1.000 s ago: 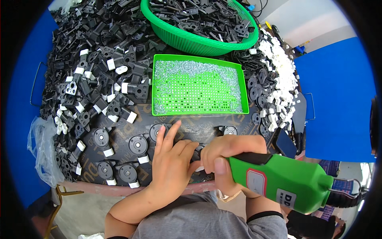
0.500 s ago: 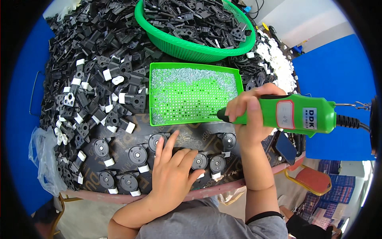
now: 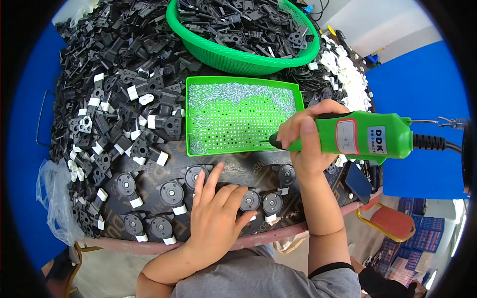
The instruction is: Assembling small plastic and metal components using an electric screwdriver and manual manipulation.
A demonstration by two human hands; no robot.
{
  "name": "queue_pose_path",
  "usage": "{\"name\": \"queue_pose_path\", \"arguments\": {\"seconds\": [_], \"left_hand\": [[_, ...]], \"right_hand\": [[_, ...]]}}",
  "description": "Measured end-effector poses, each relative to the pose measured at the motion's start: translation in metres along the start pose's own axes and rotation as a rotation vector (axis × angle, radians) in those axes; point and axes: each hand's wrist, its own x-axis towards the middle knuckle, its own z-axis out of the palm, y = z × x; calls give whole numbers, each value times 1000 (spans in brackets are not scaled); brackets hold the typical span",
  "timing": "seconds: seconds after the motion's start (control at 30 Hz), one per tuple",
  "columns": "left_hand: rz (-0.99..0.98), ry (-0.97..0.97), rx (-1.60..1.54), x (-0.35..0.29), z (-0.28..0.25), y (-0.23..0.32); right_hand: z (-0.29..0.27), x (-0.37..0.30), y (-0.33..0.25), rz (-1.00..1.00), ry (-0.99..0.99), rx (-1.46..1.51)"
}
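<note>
A green electric screwdriver (image 3: 365, 135) lies level in my right hand (image 3: 310, 141), the fingers wrapped round its front end. Its thin bit points left, over the lower right of a green perforated tray (image 3: 243, 151). Small silvery screws (image 3: 213, 94) are heaped along the tray's far and left sides. My left hand (image 3: 216, 211) rests with fingers spread among round black wheel assemblies with white tabs. One wheel assembly (image 3: 195, 176) is by its fingertips, another (image 3: 250, 200) beside its thumb side. More wheel assemblies (image 3: 172, 192) stand to its left. What lies under the palm is hidden.
Behind the tray stands a green basket (image 3: 238, 64) full of black parts. Loose black plastic parts (image 3: 119, 64) cover the left of the table; white pieces (image 3: 348, 74) lie at the far right. A phone (image 3: 357, 183) sits near the right edge. A cable (image 3: 430, 142) trails from the screwdriver.
My right hand and the screwdriver have shifted slightly left, with the bit still over the tray. My left hand stays in place.
</note>
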Motion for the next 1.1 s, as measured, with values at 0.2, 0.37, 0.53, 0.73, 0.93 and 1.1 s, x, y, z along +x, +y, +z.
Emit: {"name": "queue_pose_path", "arguments": {"seconds": [0.2,0.37,0.53,0.73,0.93,1.1], "left_hand": [[-8,-9,14,-1,-2,-1],[17,16,9,1,3,3],[19,7,6,2,3,6],[17,14,1,1,4,6],[36,17,-11,1,6,5],[57,47,6,3,7,5]], "right_hand": [[-1,-1,-41,-74,20,104],[13,-37,-110,59,-28,49],[9,-64,-105,138,-237,-16],[6,-70,-91,126,-358,42],[10,-57,-82,-36,-480,93],[12,-61,-80,0,-451,87]]}}
